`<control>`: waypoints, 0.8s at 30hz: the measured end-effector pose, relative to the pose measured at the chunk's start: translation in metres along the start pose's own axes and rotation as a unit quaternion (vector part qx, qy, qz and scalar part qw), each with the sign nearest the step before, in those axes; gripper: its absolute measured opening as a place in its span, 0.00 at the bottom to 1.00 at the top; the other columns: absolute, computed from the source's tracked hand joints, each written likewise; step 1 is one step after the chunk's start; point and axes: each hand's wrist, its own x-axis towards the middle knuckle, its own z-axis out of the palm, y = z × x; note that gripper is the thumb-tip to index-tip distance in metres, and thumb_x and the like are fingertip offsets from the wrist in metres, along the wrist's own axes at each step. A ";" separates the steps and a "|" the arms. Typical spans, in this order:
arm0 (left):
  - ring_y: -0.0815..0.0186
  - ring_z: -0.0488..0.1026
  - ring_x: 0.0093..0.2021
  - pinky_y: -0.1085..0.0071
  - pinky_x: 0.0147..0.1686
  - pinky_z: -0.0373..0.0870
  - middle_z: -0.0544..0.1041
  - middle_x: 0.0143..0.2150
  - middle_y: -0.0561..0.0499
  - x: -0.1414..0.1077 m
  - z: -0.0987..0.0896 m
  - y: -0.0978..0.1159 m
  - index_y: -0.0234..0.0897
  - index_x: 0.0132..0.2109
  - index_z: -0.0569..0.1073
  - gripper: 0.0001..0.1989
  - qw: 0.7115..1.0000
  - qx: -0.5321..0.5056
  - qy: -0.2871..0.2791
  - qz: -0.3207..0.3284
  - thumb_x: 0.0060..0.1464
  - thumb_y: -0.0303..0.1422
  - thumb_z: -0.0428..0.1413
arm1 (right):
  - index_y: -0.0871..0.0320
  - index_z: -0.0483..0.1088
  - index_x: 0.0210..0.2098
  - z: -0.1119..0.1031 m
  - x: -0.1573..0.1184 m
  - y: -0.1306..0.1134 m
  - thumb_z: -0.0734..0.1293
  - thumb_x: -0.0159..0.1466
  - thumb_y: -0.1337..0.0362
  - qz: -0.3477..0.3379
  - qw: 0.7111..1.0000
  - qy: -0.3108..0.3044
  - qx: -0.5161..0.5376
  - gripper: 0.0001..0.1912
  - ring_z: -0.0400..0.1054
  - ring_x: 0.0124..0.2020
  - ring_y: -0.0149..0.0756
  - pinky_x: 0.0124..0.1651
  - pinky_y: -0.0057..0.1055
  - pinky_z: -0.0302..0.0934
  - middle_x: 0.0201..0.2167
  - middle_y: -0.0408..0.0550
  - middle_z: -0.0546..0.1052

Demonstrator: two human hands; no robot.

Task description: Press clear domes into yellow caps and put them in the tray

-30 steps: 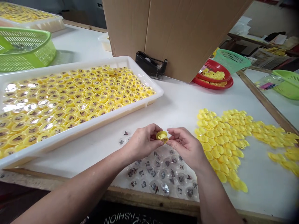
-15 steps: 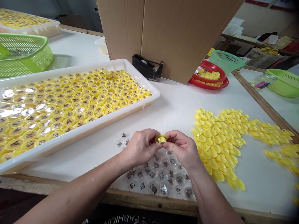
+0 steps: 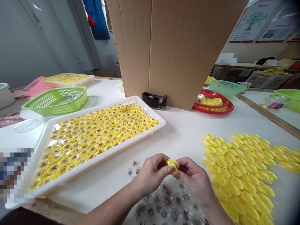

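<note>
In front of my chest, both hands are closed on one small round yellow plastic piece (image 3: pixel 172 163) with a dished rim. The fingers and thumb of my left hand (image 3: pixel 151 175) pinch its left side. My right hand (image 3: pixel 197 178) has its fingertips on the lower right side of the same piece. Below the hands lie many clear round domed caps (image 3: pixel 167 201) with small printed pictures, partly covered by my forearms. A spread of loose yellow pieces (image 3: pixel 241 175) lies right of my right hand.
A white tray (image 3: pixel 105 159) of yellow pieces with pictures stands to the left. Behind are a black tape dispenser (image 3: pixel 154 101), a tall cardboard box (image 3: pixel 175 56) and red plates (image 3: pixel 231 107). A green basket (image 3: pixel 56 107) sits at the back left. Pixelated blur covers the left edge.
My view has tilted up and shifted left, so more of the room shows. The yellow piece has been turned between my fingers, its dished side now tipped differently. Both hands still hold it.
</note>
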 end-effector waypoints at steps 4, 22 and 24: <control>0.68 0.64 0.28 0.73 0.27 0.59 0.71 0.28 0.52 -0.003 0.004 0.006 0.35 0.35 0.72 0.07 0.995 0.096 0.020 -0.006 0.50 0.35 0.56 | 0.58 0.71 0.30 0.004 0.002 0.002 0.71 0.55 0.57 0.000 1.000 -0.012 -0.003 0.11 0.67 0.27 0.33 0.30 0.28 0.64 0.25 0.43 0.73; 0.67 0.70 0.30 0.73 0.30 0.67 0.74 0.29 0.53 0.175 -0.177 0.015 0.34 0.34 0.75 0.08 0.909 0.406 0.036 -0.084 0.47 0.34 0.61 | 0.52 0.66 0.49 0.007 0.007 0.008 0.67 0.57 0.52 0.018 0.990 0.140 0.024 0.22 0.68 0.26 0.34 0.28 0.31 0.64 0.32 0.46 0.74; 0.66 0.71 0.34 0.69 0.34 0.70 0.74 0.35 0.51 0.175 -0.175 0.009 0.31 0.39 0.73 0.11 0.911 0.404 0.021 -0.076 0.54 0.36 0.56 | 0.52 0.66 0.48 0.009 0.007 0.007 0.67 0.57 0.52 0.020 0.989 0.146 0.024 0.22 0.68 0.26 0.34 0.28 0.31 0.63 0.32 0.46 0.74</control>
